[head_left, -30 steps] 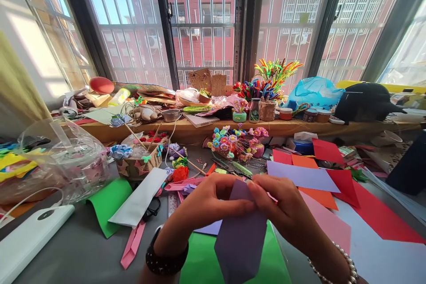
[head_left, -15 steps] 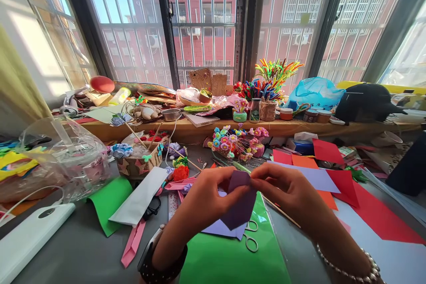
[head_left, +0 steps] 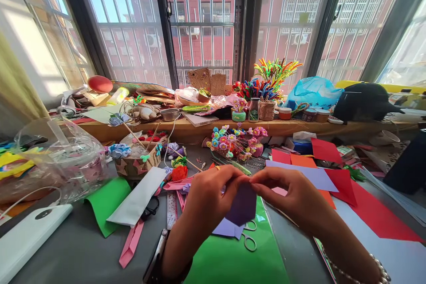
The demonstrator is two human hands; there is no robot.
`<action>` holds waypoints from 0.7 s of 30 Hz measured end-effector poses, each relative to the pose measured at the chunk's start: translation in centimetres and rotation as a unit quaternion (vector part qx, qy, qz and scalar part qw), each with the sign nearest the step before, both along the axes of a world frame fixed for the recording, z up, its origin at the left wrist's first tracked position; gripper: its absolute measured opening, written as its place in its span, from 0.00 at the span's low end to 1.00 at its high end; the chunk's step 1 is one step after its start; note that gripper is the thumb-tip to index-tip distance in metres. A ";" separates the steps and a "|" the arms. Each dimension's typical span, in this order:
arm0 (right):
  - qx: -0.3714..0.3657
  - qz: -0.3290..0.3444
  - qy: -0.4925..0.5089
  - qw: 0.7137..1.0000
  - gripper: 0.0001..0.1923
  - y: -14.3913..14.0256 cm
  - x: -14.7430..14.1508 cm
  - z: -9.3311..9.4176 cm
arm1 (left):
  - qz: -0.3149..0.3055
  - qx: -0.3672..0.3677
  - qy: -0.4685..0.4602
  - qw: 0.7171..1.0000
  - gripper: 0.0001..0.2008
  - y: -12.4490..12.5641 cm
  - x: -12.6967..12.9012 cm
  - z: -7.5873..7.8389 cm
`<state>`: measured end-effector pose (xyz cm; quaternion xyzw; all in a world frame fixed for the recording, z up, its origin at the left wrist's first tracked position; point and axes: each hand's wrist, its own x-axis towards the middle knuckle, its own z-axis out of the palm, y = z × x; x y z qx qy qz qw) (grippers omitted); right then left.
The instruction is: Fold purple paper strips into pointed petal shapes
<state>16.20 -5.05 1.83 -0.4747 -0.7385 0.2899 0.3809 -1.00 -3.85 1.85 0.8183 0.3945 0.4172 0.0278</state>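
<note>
Purple folded paper (head_left: 242, 206) hanging between left hand (head_left: 208, 195) and right hand (head_left: 293, 197), both pinched on its top edge, above the green sheet (head_left: 229, 262).

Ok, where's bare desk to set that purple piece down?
Bare grey desk lies between the pink strip and white box. The green sheet under both hands is free below the scissors. Toward the windowsill it is crowded.

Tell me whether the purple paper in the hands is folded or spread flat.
Folded: the purple paper hangs as a small pointed shape, pinched at its top edge.
</note>
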 end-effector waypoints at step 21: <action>-0.024 0.033 0.043 0.998 0.08 0.0 -0.3 -0.1 | -0.037 -0.054 -0.037 0.997 0.07 0.7 -0.3 0.3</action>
